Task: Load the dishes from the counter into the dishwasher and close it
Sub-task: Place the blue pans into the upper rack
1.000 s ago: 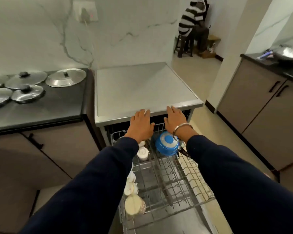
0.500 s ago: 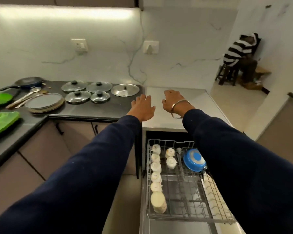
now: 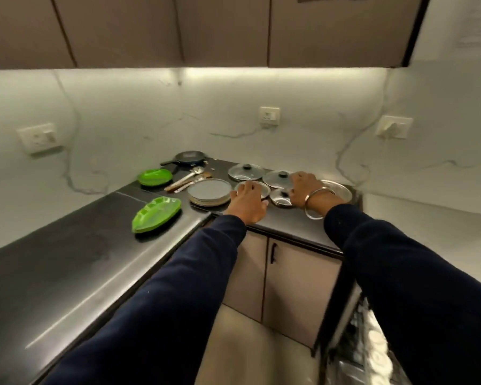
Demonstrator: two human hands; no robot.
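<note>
Hands have swung off the dishwasher rack to your 12 o'clock: left hand (image 3: 246, 202) rests flat, fingers straight, on a steel lid (image 3: 264, 189); right hand (image 3: 306, 190) spreads over 2 glass lids (image 3: 278, 179), grip unclear. Next load starts.

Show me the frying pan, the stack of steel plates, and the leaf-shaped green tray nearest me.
frying pan (image 3: 190, 156): head view, on the dark inside of the pan.
stack of steel plates (image 3: 209, 191): head view, on the flat face of the top plate.
leaf-shaped green tray (image 3: 156, 213): head view, on its middle.
</note>
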